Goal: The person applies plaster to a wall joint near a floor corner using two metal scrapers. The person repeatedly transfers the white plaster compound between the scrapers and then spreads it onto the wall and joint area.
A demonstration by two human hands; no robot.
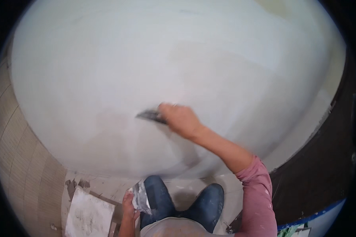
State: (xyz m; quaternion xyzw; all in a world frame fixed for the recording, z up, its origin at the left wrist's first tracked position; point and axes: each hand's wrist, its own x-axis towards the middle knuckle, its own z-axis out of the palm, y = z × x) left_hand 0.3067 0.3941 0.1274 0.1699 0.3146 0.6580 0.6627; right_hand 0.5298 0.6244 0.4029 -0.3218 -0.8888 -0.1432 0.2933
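Observation:
My right hand (180, 118) is closed around a wide dark putty knife (148, 115). Its blade lies against the white plastered wall (106, 71), though whether the whole edge touches I cannot tell. Low at the left, my left hand (128, 205) grips a second wide scraper (141, 197) beside my left knee. White filler is smeared over that scraper's blade. Its handle is hidden in my fingers. Duller, greyish patches show on the wall around and below my right hand.
Beige tiled surface (16, 146) borders the wall at the left. A white, smudged board (89, 215) lies on the floor near my left forearm, with dark scraps beside it. At the right is a dark brown panel (316, 170); a blue-edged item (324, 213) lies below it.

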